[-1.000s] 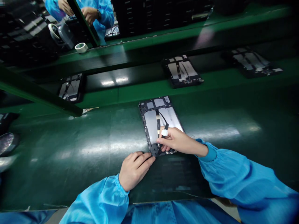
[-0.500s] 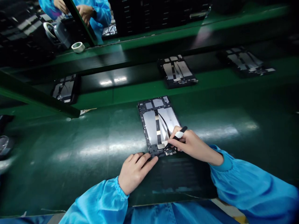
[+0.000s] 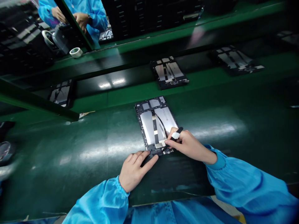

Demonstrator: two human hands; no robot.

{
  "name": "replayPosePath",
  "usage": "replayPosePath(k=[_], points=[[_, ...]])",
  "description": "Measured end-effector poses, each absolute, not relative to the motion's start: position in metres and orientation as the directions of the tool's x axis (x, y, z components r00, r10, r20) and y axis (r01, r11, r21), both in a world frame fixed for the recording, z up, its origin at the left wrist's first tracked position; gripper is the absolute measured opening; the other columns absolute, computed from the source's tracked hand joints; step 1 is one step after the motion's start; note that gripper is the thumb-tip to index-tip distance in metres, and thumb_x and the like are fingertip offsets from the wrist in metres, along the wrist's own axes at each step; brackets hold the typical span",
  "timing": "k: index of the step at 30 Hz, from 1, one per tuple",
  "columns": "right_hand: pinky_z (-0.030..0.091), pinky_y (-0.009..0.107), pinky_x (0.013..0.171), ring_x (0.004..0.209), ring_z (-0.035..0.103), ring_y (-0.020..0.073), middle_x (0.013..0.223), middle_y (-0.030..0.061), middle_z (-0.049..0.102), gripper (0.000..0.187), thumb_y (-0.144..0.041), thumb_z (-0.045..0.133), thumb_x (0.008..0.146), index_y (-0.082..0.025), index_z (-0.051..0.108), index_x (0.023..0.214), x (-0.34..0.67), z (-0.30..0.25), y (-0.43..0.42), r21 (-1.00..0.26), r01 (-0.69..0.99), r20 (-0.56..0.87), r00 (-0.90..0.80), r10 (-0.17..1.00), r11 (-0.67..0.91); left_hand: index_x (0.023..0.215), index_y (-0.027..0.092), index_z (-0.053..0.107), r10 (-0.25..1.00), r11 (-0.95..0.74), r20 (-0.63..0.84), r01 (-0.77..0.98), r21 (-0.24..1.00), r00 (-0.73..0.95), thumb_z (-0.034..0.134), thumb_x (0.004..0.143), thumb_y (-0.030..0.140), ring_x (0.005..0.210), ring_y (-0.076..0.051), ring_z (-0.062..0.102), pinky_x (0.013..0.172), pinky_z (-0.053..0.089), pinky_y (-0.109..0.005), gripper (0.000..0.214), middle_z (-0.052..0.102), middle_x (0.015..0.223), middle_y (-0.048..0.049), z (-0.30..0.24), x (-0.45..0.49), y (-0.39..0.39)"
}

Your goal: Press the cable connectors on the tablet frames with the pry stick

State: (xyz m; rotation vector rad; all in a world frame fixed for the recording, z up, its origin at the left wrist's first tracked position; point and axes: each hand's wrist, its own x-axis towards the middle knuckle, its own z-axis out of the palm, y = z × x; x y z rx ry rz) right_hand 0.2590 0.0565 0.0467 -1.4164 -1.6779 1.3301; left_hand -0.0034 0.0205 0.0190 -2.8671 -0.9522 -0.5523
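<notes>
An opened tablet [image 3: 146, 121] lies flat on the green bench, its silver battery panels, a dark ribbon cable and a thin black cable exposed. Fingers of my left hand [image 3: 134, 169] are stretched and apart, the tips touching the tablet's lower left corner. Pinched in my right hand [image 3: 187, 144] are black tweezers [image 3: 180, 130] with a white wrap around them, slanting down to the tablet's lower edge. Their tips are near the connectors there, too small to make out. Part of the tablet's lower right side is hidden by this hand.
Behind the bench, more opened tablets [image 3: 170, 72] lie along a strip. A green post [image 3: 35, 98] slants in from the left. On the ledge rests a roll of tape [image 3: 76, 52]. Across from me are a co-worker's hands [image 3: 80, 19] and blue sleeves.
The tablets along the back strip have shifted left, and another shows at the far right. My view has moved slightly. Both hands keep nearly the same place on the tablet.
</notes>
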Motion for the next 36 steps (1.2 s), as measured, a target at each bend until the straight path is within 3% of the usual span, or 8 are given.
replayPosePath(k=[5,10,22,26,29,31,33,36], points=[[0.041,0.028,0.051,0.057,0.063,0.0170,0.066,-0.0002,0.064,0.021,-0.037,0.060,0.089,-0.021,0.058,0.077,0.256,0.051,0.057,-0.897,0.439,-0.181,-0.264,0.947,-0.049,0.135,0.024,0.055,0.563,-0.802,0.332,0.597,-0.003,0.757,0.043,0.099,0.011,0.101,-0.021,0.059,0.077,0.045,-0.031,0.040,0.064,0.115,-0.0085,0.020,-0.004,0.020],[0.040,0.027,0.052,0.056,0.062,0.0163,0.065,-0.0007,0.064,0.020,-0.037,0.059,0.089,-0.021,0.057,0.076,0.255,0.054,0.056,-0.889,0.457,-0.174,-0.263,0.949,-0.036,0.136,0.026,0.055,0.591,-0.787,0.312,0.616,0.023,0.744,0.050,0.097,0.014,0.101,-0.021,0.060,0.080,0.046,-0.031,0.041,0.064,0.116,-0.0084,0.018,-0.004,0.018],[0.036,0.026,0.048,0.050,0.058,0.0150,0.060,-0.0022,0.062,0.020,-0.038,0.058,0.090,-0.022,0.055,0.078,0.254,0.053,0.055,-0.878,0.477,-0.189,-0.271,0.944,-0.039,0.134,0.024,0.057,0.606,-0.771,0.300,0.637,-0.008,0.737,0.048,0.097,0.013,0.101,-0.024,0.058,0.078,0.045,-0.033,0.039,0.061,0.116,-0.0111,0.025,0.004,0.012],[0.035,0.026,0.046,0.045,0.053,0.0138,0.056,-0.0036,0.057,0.021,-0.037,0.059,0.090,-0.023,0.054,0.076,0.253,0.055,0.053,-0.875,0.484,-0.169,-0.253,0.952,-0.026,0.136,0.030,0.055,0.645,-0.746,0.268,0.666,0.017,0.716,0.050,0.097,0.015,0.103,-0.025,0.058,0.077,0.047,-0.034,0.042,0.060,0.119,-0.0110,0.027,0.013,0.015],[0.037,0.027,0.046,0.047,0.053,0.0152,0.059,-0.0023,0.055,0.021,-0.038,0.059,0.090,-0.023,0.054,0.075,0.256,0.053,0.052,-0.897,0.442,-0.139,-0.251,0.958,-0.015,0.135,0.028,0.054,0.607,-0.791,0.261,0.602,0.110,0.750,0.048,0.098,0.015,0.105,-0.022,0.058,0.081,0.051,-0.034,0.040,0.059,0.127,-0.0092,0.025,0.008,0.024],[0.044,0.030,0.054,0.058,0.058,0.0183,0.066,0.0004,0.057,0.024,-0.039,0.060,0.090,-0.023,0.055,0.073,0.260,0.045,0.052,-0.923,0.383,-0.036,-0.136,0.990,0.019,0.133,0.024,0.056,0.561,-0.828,0.281,0.522,0.205,0.779,0.045,0.099,0.014,0.110,-0.021,0.056,0.087,0.052,-0.034,0.037,0.058,0.133,-0.0086,0.023,0.000,0.032],[0.049,0.033,0.070,0.073,0.063,0.0214,0.074,0.0024,0.060,0.026,-0.043,0.062,0.089,-0.024,0.055,0.073,0.264,0.034,0.055,-0.958,0.287,0.064,0.116,0.991,0.028,0.129,0.021,0.058,0.540,-0.839,0.307,0.474,0.267,0.783,0.044,0.099,0.013,0.113,-0.020,0.055,0.090,0.051,-0.033,0.034,0.058,0.135,-0.0084,0.021,-0.006,0.037],[0.051,0.035,0.082,0.084,0.065,0.0225,0.082,0.0025,0.065,0.030,-0.052,0.063,0.086,-0.024,0.057,0.079,0.263,0.017,0.063,-0.997,0.082,0.021,0.343,0.939,-0.007,0.122,0.021,0.062,0.543,-0.839,0.373,0.480,0.255,0.752,0.051,0.099,0.018,0.105,-0.019,0.059,0.084,0.050,-0.032,0.026,0.065,0.126,-0.0066,0.022,-0.005,0.038]])
